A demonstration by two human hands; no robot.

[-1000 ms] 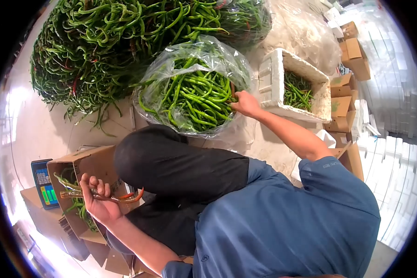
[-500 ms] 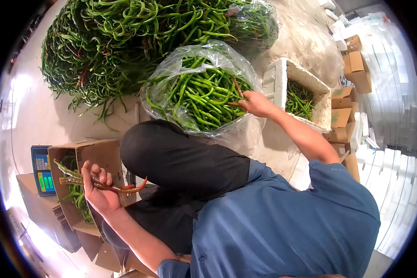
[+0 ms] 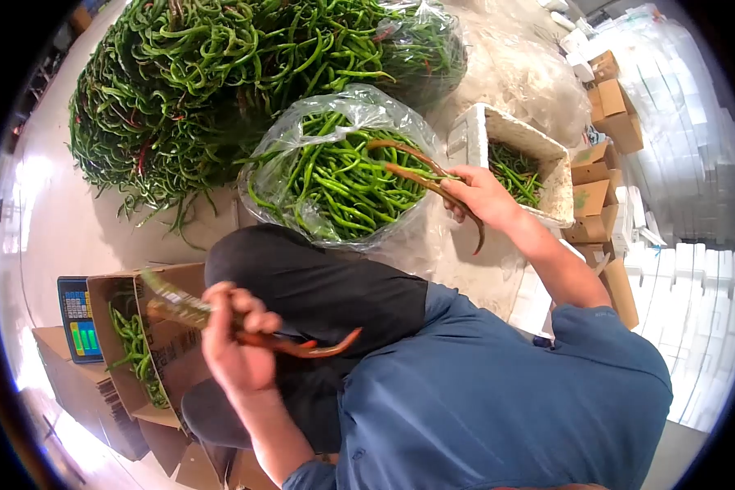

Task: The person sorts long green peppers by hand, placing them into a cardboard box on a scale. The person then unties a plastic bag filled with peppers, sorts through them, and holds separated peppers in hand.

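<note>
My left hand (image 3: 241, 347) is closed around a few long chili peppers (image 3: 318, 351), reddish-brown and red at one end and greenish at the other. It hangs over my bent leg, near the cardboard box, and is blurred. My right hand (image 3: 480, 196) is closed on a couple of long brownish chili peppers (image 3: 416, 178), whose ends reach over the bag's right side. Beneath them the clear plastic bag (image 3: 367, 98) stands open, full of green chili peppers (image 3: 335, 180). Part of each held bunch is hidden by my fingers.
A large heap of green chili peppers (image 3: 163, 98) rises behind the bag. At the right stands a white foam box (image 3: 559, 184) with some peppers inside. A cardboard box (image 3: 106, 327) holding green peppers sits at the left, beside a scale (image 3: 80, 318).
My right hand has lifted back from the bag's right side, bringing brownish chili peppers with it. My left hand has moved right, away from the cardboard box, still gripping its peppers.
</note>
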